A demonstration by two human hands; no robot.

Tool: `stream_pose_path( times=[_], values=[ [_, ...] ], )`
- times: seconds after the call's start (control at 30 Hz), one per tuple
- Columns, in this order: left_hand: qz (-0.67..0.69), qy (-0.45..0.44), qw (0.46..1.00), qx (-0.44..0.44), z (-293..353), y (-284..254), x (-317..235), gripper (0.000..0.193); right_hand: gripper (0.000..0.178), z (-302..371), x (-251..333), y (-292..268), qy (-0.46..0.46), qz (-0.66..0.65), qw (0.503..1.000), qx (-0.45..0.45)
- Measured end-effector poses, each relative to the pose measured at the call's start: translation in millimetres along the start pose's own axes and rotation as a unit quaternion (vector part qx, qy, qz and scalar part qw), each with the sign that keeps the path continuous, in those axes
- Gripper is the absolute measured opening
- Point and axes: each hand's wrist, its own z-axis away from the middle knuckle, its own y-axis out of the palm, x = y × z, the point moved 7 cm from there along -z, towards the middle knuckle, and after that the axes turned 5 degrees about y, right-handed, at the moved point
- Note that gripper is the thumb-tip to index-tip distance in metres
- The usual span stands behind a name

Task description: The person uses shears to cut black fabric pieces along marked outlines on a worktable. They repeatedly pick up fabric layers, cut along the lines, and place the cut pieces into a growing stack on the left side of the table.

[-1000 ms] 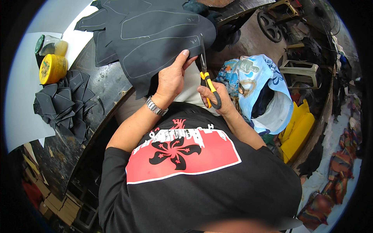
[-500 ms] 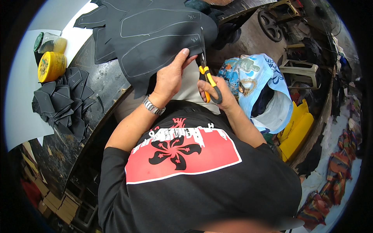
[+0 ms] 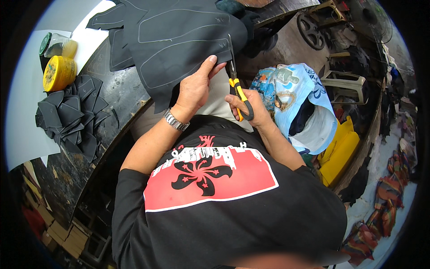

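A dark grey sheet of material [image 3: 183,56] with long outlined shapes drawn in pale lines hangs over the table edge in front of me. My left hand [image 3: 195,89] grips its near right edge, thumb on top and the other fingers mostly underneath. My right hand [image 3: 256,107] is closed round the yellow-and-black handles of scissors [image 3: 237,89]. The blades point away from me, at the sheet's right edge beside the end of an outline. One blade shows above the material; the other is mostly hidden.
On the dark table [image 3: 130,92] at left lie a pile of small cut grey pieces [image 3: 71,114], a yellow tub [image 3: 59,73] and a clear jar with a green lid [image 3: 60,46]. To the right stand a blue-and-white sack [image 3: 300,98], a yellow folded sheet [image 3: 338,154] and a plastic stool [image 3: 342,85].
The scissors' handles have come closer together in my right hand, and the blades have closed further at the sheet's edge. My left hand keeps its hold in nearly the same place.
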Motion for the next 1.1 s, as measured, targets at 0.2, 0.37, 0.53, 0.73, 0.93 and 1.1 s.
stream_pose_path(
  times=[0.2, 0.37, 0.53, 0.73, 0.93, 1.1],
  values=[
    [-0.074, -0.019, 0.997, 0.020, 8, -3, 5, 0.038, 0.039, -14, 17, 0, -0.043, -0.037, 0.998, 0.015],
    [-0.144, 0.012, 0.989, 0.041, 7, -5, 0, 0.038, 0.037, -10, 7, 1, -0.032, -0.062, 0.998, 0.008],
    [-0.026, -0.036, 0.999, -0.013, 7, -6, 6, 0.028, 0.035, -5, 0, -1, -0.032, -0.024, 0.999, -0.027],
    [-0.100, -0.038, 0.994, 0.004, 8, -9, 7, 0.040, 0.034, -1, -4, -1, -0.018, -0.015, 0.999, -0.029],
    [-0.070, -0.029, 0.997, -0.002, 14, -15, 3, 0.031, 0.032, 11, -8, -6, 0.012, -0.024, 1.000, -0.007],
    [-0.062, -0.055, 0.997, -0.009, 22, -15, 9, 0.035, 0.031, 12, -8, -3, 0.024, -0.034, 0.999, 0.029]
  ],
)
